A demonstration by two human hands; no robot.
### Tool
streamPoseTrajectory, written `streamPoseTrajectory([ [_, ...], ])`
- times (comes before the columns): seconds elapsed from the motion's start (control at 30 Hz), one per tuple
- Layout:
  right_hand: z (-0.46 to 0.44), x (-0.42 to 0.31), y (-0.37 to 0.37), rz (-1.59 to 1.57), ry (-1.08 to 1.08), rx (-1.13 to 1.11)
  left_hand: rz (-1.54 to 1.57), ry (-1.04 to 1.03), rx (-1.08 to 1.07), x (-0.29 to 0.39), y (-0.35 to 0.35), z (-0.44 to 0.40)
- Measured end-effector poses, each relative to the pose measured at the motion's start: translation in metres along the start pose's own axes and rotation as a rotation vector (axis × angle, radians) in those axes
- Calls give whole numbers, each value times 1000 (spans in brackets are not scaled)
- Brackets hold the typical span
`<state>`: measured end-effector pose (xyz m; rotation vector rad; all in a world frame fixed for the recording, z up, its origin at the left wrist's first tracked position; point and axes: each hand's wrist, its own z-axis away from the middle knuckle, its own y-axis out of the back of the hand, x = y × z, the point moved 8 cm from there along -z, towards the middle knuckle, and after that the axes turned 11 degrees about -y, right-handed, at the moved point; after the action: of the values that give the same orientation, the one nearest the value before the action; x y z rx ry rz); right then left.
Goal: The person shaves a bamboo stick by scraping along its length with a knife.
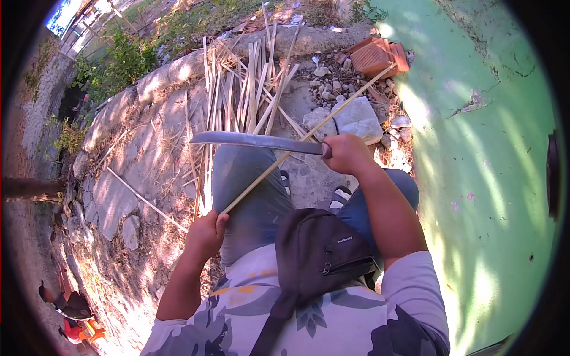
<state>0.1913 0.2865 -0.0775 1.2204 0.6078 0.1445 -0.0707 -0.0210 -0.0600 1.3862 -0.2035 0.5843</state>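
Note:
My right hand (347, 155) is closed around the handle of a machete (249, 140), whose long blade points left across my knees. In my left hand (205, 234) is one end of a long, thin bamboo strip (254, 184). The strip slants up and to the right, past the blade, toward the bricks. Near my right hand the machete lies over the strip; whether they touch I cannot tell. Beyond my knees, many pale split strips (249, 89) are heaped on the ground.
A green wall (475, 178) runs along my right. Ahead lie a pale stone block (359, 120), rubble and orange hollow bricks (380, 58). A black bag (317, 252) rests on my lap. At the lower left, another person (70, 304) is in view. A loose strip (145, 199) lies left.

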Motion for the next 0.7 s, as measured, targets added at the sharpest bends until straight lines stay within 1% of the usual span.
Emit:
streamPoseTrajectory([
  [0.03,0,1,4,8,24,20,7,8,3,-5,-3,0],
  [0.07,-10,17,1,-19,-25,-5,12,16,5,-10,-7,0],
  [0.17,-37,75,-1,-324,-354,-15,4,6,0,-6,-2,0],
  [0.2,-39,81,-1,-371,-393,-37,-3,2,-2,-3,0,-1],
  [0.3,-38,71,-8,-336,-209,39,-8,-11,3,-2,2,-1],
  [0.33,-25,48,1,-244,-214,-31,8,7,-6,-2,1,0],
  [0.43,-5,6,-12,-85,-69,-41,-12,48,-45,-2,-1,-1],
  [0.47,3,-10,-9,-42,23,-28,-4,33,-36,-1,-1,-1],
  [0.57,-6,-4,-7,-46,71,-18,-5,33,3,0,-2,0],
  [0.6,-22,16,-16,-109,-13,-22,33,28,36,-1,-3,1],
  [0.67,-39,37,-28,-149,-145,-46,39,34,23,0,-2,1],
  [0.7,-44,37,-20,-170,-205,-48,39,34,27,0,1,-3],
])
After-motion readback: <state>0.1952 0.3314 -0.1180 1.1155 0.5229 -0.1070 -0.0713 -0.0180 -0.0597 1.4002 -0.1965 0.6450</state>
